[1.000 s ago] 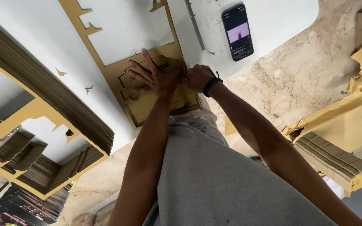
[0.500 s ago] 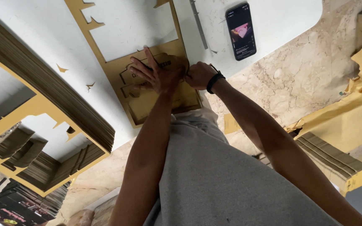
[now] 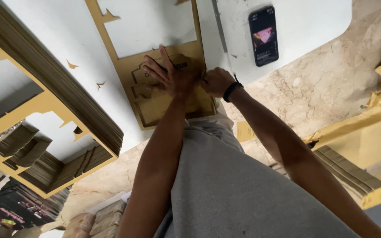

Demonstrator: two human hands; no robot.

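A die-cut sheet of tan cardboard [image 3: 155, 103] lies on a white table [image 3: 314, 22], with large panels cut out of it. My left hand [image 3: 168, 77] presses flat on the sheet's uncut part, fingers spread. My right hand [image 3: 217, 81] is curled at the sheet's right edge, touching the left hand; whether it pinches the cardboard is hidden. A black band sits on the right wrist [image 3: 231, 91].
A black phone [image 3: 263, 35] with a lit screen lies on the table to the right. A thick stack of the same cut cardboard sheets [image 3: 45, 101] stands at the left. Cardboard scraps [image 3: 353, 145] lie on the marble floor [image 3: 323, 92] at the right.
The view has drifted slightly. Both hands stay on the same spot of the cardboard sheet; the picture on the phone screen has changed.
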